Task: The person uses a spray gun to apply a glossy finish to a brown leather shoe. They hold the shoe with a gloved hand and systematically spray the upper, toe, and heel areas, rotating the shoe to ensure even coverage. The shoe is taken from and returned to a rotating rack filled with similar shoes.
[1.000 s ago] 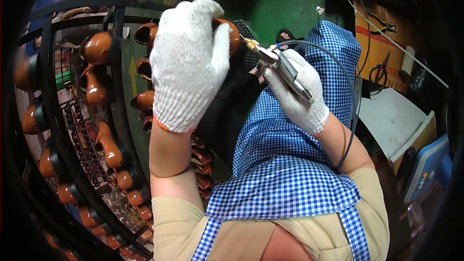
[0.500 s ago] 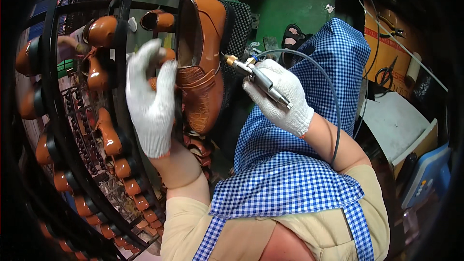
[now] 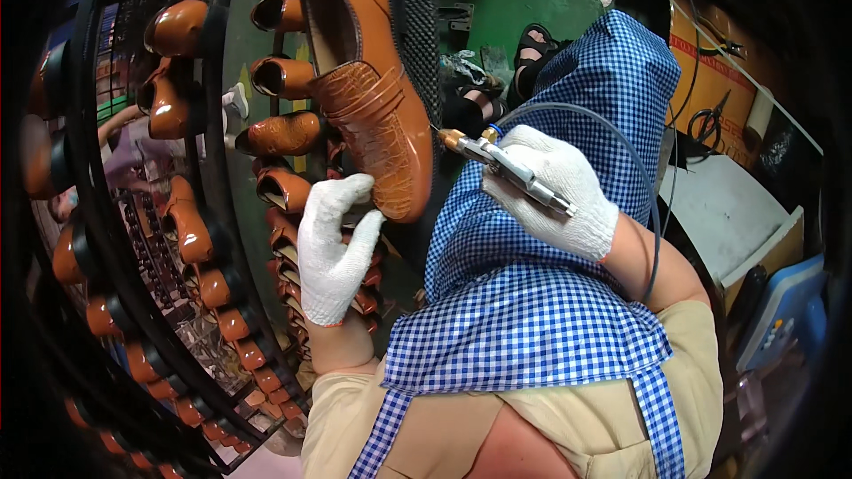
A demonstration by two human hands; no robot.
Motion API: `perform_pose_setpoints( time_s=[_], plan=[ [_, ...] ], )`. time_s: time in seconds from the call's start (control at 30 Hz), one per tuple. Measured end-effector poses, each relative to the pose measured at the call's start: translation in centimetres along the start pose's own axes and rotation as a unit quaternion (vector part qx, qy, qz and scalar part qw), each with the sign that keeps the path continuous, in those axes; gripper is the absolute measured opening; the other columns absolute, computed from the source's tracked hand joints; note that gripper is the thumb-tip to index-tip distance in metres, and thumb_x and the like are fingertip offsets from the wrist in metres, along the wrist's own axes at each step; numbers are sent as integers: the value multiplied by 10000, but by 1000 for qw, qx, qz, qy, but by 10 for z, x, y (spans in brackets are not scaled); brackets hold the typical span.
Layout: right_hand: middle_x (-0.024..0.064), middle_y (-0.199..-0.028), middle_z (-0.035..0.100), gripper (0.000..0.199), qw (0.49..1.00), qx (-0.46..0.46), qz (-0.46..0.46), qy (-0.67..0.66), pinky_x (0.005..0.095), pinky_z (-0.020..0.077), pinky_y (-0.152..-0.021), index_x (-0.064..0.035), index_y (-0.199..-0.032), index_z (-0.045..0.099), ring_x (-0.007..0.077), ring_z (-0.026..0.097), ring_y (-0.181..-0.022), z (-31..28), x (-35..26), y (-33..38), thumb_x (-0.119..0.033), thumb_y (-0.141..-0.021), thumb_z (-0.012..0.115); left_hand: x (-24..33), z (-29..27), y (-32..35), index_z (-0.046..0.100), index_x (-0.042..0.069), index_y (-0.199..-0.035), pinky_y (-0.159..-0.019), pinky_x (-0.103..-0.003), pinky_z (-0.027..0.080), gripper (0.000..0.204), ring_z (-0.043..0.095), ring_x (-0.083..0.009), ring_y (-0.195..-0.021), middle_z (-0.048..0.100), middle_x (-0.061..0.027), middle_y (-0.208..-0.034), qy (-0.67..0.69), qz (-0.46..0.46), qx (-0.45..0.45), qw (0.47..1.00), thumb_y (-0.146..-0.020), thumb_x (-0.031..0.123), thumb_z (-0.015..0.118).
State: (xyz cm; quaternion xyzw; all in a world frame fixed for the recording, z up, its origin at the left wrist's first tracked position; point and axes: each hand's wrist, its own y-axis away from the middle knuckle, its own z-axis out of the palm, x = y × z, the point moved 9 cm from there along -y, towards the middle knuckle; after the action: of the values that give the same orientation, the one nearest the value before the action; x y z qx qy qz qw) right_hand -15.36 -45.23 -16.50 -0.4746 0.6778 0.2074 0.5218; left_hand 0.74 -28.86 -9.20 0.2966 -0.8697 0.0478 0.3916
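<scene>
Gripping tan glossy loafer (image 3: 373, 98) — left hand (image 3: 335, 248) closed on it; right hand (image 3: 559, 191) clasps spray tool (image 3: 501, 162).

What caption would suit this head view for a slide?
Gloved left hand steadies a tan shoe while the right hand aims a hose-fed spray tool toward it.

orange-brown cardboard box (image 3: 714, 80) at upper right, blue panel device (image 3: 781, 315) at right edge

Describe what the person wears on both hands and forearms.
Both the left hand and the right hand wear white knitted work gloves with a nubbly texture. The left glove's cuff has a thin orange edge. Past the cuffs the forearms are bare, with no sleeves. A blue-and-white checked apron covers the lap.
</scene>
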Motion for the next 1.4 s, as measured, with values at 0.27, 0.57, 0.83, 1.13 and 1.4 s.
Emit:
perform_pose_setpoints(
  time_s=[0.27,0.57,0.83,1.13,1.4],
  plan=[
    [94,-849,626,127,998,-49,-2,27,377,564,-658,-84,-934,728,277,661,-755,-28,-2,31,-196,-888,766,100,40,-27,740,129,-1180,-977,-444,535,516,677,-305,-1104,704,-73,-1148,-314,334,-98,883,-689,48,872],
    [104,-871,655,151,999,19,-9,33,369,575,-663,-58,-926,722,278,672,-760,-61,-2,53,-169,-854,796,136,81,-67,719,151,-1246,-1181,-546,418,613,604,-288,-1345,692,-47,-1334,-380,376,-191,823,-655,175,881],
    [107,-883,670,146,990,84,7,110,348,579,-652,-53,-910,712,259,678,-746,-80,5,48,-157,-856,800,152,88,-95,666,104,-1307,-1124,-543,450,618,630,-367,-1236,668,-122,-1291,-360,362,-126,851,-732,184,879],
    [139,-929,711,94,971,211,0,108,349,602,-723,-30,-985,750,282,719,-806,-98,10,9,-95,-918,740,154,91,-131,619,67,-1341,-968,-481,505,548,628,-366,-1128,653,-161,-1233,-403,327,-19,854,-867,261,814],
    [136,-876,640,154,962,260,16,77,381,572,-656,9,-1023,721,279,703,-732,-89,30,-21,-136,-983,689,158,87,-166,645,44,-1151,-831,-458,568,413,662,-352,-1002,652,-156,-1069,-458,290,25,840,-916,366,754]
  ],
)
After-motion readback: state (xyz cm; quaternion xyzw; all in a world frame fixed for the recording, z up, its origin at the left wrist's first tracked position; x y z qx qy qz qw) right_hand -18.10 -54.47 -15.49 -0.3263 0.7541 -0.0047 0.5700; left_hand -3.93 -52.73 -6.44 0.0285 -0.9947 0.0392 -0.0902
